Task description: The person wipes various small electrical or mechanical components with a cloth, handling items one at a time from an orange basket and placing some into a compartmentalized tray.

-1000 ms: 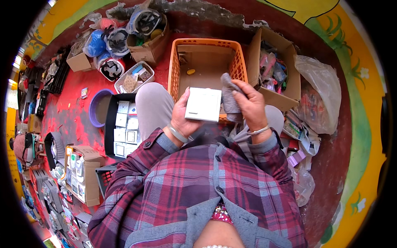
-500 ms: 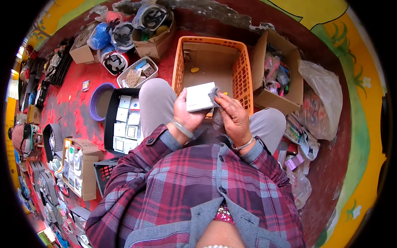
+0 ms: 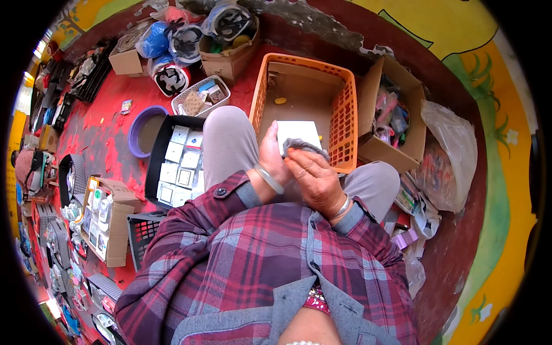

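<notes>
A flat white box (image 3: 296, 131) is gripped along its left side by my left hand (image 3: 271, 154), above my lap. My right hand (image 3: 315, 179) presses a grey cloth (image 3: 305, 147) onto the near part of the box, its fingers laid together over the cloth. The cloth and fingers hide the box's lower portion. Just beyond the box stands an orange plastic basket (image 3: 349, 109) with cardboard inside and a small yellow piece (image 3: 280, 100) lying in it.
Left of my knee sits a black tray (image 3: 154, 172) of small white boxes, beside a purple basin (image 3: 133, 133) and a white basket (image 3: 224, 101). An open carton (image 3: 397, 150) of mixed goods and a clear plastic bag (image 3: 454, 123) stand at right. Further left is another carton (image 3: 118, 236).
The cloth and my right hand have shifted from the box's right edge across its near face. The whole view has tilted slightly.
</notes>
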The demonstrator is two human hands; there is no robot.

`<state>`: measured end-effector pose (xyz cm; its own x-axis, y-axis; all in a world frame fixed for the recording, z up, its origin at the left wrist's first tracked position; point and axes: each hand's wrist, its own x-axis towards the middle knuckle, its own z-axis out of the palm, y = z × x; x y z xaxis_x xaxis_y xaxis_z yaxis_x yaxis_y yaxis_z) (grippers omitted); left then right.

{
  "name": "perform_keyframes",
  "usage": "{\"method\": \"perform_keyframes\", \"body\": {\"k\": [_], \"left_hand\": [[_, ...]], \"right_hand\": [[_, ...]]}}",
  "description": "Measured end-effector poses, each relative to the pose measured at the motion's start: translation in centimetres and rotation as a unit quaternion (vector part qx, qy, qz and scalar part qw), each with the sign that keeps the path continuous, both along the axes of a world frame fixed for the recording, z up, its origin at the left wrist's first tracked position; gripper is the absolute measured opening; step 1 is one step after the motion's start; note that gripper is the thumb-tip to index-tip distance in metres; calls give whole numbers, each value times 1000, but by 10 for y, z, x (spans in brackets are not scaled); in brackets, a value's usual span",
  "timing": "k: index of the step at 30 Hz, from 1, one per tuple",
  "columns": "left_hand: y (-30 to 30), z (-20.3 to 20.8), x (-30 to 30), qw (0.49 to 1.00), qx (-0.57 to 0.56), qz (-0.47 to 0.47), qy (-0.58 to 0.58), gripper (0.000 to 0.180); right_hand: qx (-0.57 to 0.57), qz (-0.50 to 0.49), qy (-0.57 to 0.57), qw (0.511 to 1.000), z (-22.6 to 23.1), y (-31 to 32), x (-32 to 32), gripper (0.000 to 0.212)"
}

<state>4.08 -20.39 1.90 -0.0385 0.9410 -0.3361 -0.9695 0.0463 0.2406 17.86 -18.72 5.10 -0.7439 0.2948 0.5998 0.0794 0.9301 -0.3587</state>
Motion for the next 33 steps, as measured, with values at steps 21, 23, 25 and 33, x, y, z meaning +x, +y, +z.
{"method": "perform_keyframes", "body": {"k": [21, 23, 25, 33], "left_hand": [[4, -3, -19, 999, 9, -45, 0, 48], [5, -21, -18, 997, 32, -68, -6, 45], [9, -31, -16, 997, 31, -65, -5, 42], [3, -13, 2, 997, -32, -66, 38, 40]], "right_hand": [[-783, 56, 399, 473, -40, 73, 96, 41], [-798, 44, 428, 423, -35, 69, 87, 44], [-779, 39, 425, 460, -19, 61, 77, 46], [-670, -12, 335, 662, -4, 64, 36, 42]]}}
